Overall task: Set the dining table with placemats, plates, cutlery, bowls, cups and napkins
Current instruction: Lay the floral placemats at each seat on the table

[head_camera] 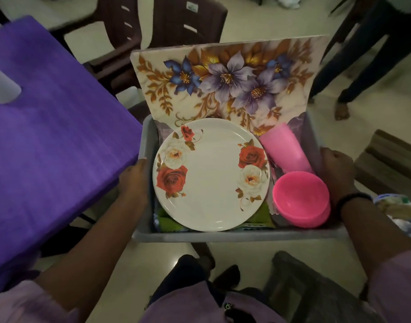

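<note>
While the left hand (134, 180) and right hand (335, 173) each clasped a side wall of the grey plastic tub (234, 235), it hung beside the purple-clothed table (55, 127), the white rose-patterned plate (211, 176), pink plastic bowls (301, 197) and pink tumbler (285, 149) inside. Any tilt could topple the upright floral placemats (227, 82).

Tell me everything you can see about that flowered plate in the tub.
The plate is round and white, glossy like melamine or ceramic, with a raised rim. Red and white roses with brown leaves decorate its left and right sides; the middle is plain. It lies face up, slightly tilted, in the grey tub, resting on green cloth. Pink bowls sit beside it, a floral placemat stands behind it. Neither hand touches it.
</note>
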